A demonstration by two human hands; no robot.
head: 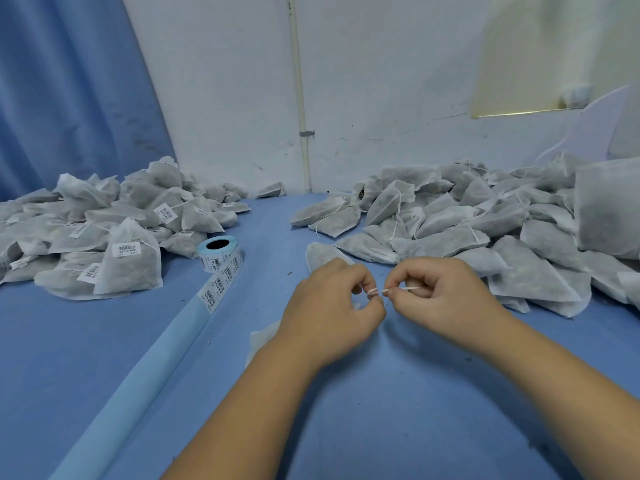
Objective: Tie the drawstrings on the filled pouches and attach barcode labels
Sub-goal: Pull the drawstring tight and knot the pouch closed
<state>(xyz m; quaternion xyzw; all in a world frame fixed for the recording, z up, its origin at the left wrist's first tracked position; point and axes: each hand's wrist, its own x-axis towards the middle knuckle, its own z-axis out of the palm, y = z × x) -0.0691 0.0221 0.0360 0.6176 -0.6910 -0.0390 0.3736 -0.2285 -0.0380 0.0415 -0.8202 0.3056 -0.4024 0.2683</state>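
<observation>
Two hands meet over the blue table, close to each other. The left hand has its fingers curled, and its thumb and first finger pinch a thin white string. The right hand is curled too and pinches the same string from the 3 o'clock side. The string runs in a short line between the two hands and makes a tiny loop by the left fingers.

A white pouch peeks out from under the left wrist, at 7 o'clock from the hands. Most of it is hidden, so I cannot tell if the string belongs to it. Another flat pouch lies just past the left hand at 12 o'clock.

At 10 o'clock sits a big labelled pile of grey-white pouches, many with barcode stickers on them. At 2 o'clock is a bigger plain pile of pouches with no stickers, and loose strings stick out of it.

Between the piles, at 11 o'clock from the hands, stands a roll of labels. Its long strip runs down the table toward 7 o'clock. A few stickers sit on the top part, and the rest is bare blue paper.

Far back, a blue curtain hangs at 10 o'clock. A white wall with a thin pipe is at 12 o'clock.
</observation>
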